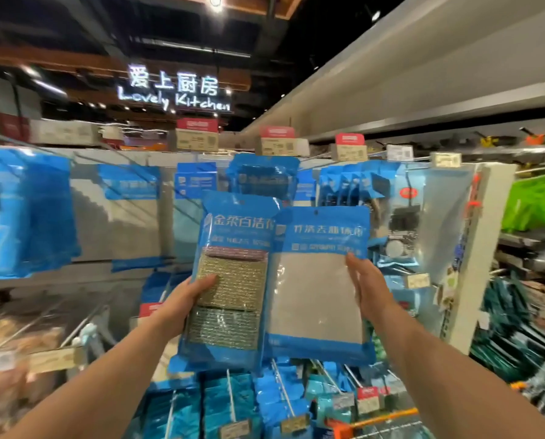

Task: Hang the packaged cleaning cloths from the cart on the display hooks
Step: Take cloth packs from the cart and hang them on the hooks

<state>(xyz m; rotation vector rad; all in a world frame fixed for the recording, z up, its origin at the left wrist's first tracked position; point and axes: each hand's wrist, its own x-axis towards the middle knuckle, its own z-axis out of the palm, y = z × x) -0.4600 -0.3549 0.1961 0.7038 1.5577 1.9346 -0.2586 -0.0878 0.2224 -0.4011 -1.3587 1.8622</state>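
A person stands facing a shop display of hanging blue packets, both bare arms raised in front of them. The left hand (pixel 185 299) grips a packet of scouring cloths (pixel 233 280) by its left edge, thumb across the front over the gold and green pads inside. The right hand (pixel 367 286) holds a packet with a plain grey cloth (pixel 317 280) by its right edge, fingers curled behind and thumb on the front. The two packets are held upright, side by side with their edges overlapping, level with the middle rows of the display and just in front of it. Behind them, metal display hooks (pixel 283 397) jut out carrying similar packets, with price tags at their tips (the ones lower down are the easiest to make out). The cart is not clearly in view. The step in hand looks like matching each packet to its row. Next, one packet likely needs lifting so that the small punched hole (pixel 316 213) at its top lines up with a hook tip, then sliding back along it; the grip at the sides may need to shift upward for control.
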